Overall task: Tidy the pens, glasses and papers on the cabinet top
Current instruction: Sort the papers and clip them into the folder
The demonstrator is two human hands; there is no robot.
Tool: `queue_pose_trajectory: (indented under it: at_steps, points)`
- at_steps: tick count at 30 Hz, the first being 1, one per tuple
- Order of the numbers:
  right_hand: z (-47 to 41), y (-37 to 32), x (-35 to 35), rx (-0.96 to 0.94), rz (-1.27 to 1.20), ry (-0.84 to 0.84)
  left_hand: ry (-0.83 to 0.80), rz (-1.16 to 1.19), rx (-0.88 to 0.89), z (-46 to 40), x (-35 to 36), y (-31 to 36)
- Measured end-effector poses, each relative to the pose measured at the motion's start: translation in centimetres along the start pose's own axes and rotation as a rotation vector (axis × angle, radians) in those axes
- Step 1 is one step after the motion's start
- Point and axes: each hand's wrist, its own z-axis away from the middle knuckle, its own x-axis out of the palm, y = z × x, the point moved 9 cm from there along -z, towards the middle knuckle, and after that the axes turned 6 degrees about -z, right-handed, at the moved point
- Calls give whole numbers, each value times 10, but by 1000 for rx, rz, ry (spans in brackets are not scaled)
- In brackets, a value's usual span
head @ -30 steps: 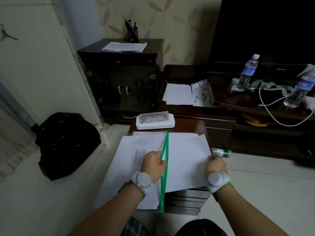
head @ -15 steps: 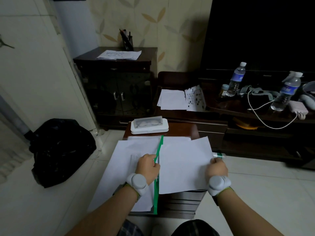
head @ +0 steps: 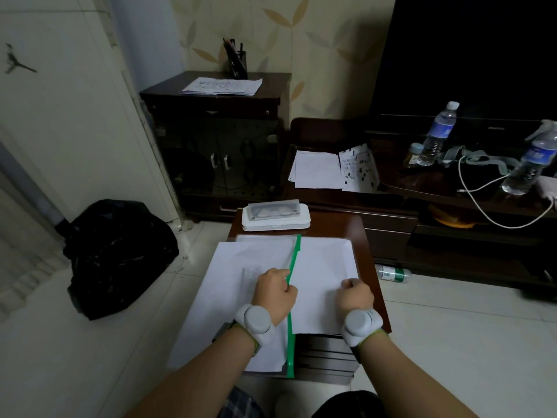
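L hand [head: 274, 292] grip pinched green folder edge [head: 291, 300], long axis front-to-back along cabinet top [head: 366, 245]. R hand [head: 355, 295] grip held papers [head: 322, 279] just right of it, nearer.

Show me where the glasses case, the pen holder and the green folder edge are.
glasses case [head: 275, 218], head view, on its lid.
pen holder [head: 238, 66], head view, on the dark cup's side.
green folder edge [head: 291, 333], head view, on the strip's lower stretch.
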Motion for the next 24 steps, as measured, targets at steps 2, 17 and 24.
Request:
queue_pose_trajectory:
  at_steps: [2, 17, 24]
  points:
    - [0, -1, 12, -13, -8, -48, -8, 1, -1, 0, 2, -1]
    - [6, 1, 85, 44, -289, -357, 7, -19, -3, -1, 0, -1]
    - [7, -7, 108, 46, -342, -457, 27, 32, 19, -3, -1, -2]
